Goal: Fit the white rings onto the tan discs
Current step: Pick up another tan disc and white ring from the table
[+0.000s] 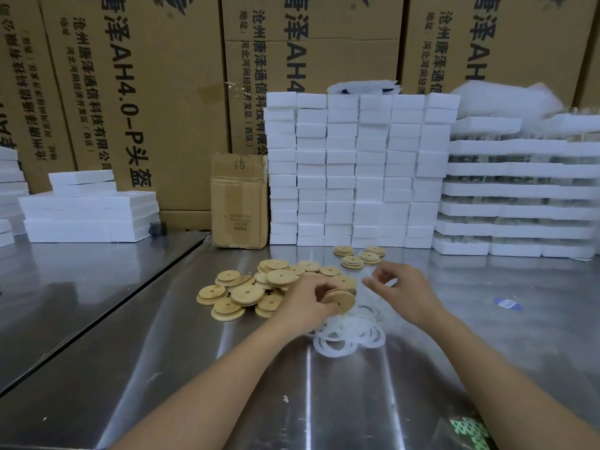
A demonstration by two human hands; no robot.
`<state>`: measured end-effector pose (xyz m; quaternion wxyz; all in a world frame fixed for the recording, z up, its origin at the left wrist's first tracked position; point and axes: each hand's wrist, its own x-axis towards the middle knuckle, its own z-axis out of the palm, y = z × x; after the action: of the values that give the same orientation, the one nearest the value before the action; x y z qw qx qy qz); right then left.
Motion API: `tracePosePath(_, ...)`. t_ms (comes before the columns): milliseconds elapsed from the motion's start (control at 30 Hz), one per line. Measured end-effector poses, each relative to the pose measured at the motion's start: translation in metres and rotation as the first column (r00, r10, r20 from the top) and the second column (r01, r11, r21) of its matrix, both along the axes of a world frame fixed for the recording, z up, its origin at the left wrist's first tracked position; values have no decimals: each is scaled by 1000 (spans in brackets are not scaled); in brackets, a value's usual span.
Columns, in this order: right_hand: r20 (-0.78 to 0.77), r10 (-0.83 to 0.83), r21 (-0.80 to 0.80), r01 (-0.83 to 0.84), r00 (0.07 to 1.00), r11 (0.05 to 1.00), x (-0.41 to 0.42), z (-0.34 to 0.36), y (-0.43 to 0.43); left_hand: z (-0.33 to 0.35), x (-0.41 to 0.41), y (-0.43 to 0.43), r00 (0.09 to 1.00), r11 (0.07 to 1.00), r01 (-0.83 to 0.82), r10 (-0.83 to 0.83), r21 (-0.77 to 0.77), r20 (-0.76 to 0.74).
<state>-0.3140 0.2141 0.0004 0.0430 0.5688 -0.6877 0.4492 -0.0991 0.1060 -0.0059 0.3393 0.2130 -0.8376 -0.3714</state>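
My left hand (303,303) grips a tan disc (339,300) with a centre hole, held tilted above the table. My right hand (401,292) hovers just right of it, fingers curled, pinching a thin translucent white ring (383,277) that is hard to make out. Under both hands lies a heap of white rings (349,336). A loose pile of tan discs (256,289) spreads to the left. Several discs (360,256) stand apart behind my right hand, in short stacks.
The steel table (227,368) meets a second table along a seam at left. A small cardboard box (239,201) and stacks of white foam blocks (357,170) line the back, with foam trays (519,190) at right. A blue sticker (507,303) lies at right.
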Motion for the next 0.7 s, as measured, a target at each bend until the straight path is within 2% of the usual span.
tracePosePath(167,-15,-7,20,7,1000,1000,4,-4,-3,-2,-1,0,993,991,-109,105,-72,-60)
tracePosePath(300,-29,7,-16,-8,1000,1000,8,-2,-3,-2,-6,1,988,994,-108,110,24,-112)
tracePosePath(400,-44,23,-50,-25,999,998,15,0,-3,-2,-6,-1,974,984,-166,173,57,-150)
tracePosePath(500,-72,37,-51,-41,997,998,22,4,-2,-1,-5,-4,960,966,-126,176,225,-218)
tracePosePath(700,-52,72,-63,-76,996,995,37,6,0,5,-3,2,946,839,-86,238,537,-220)
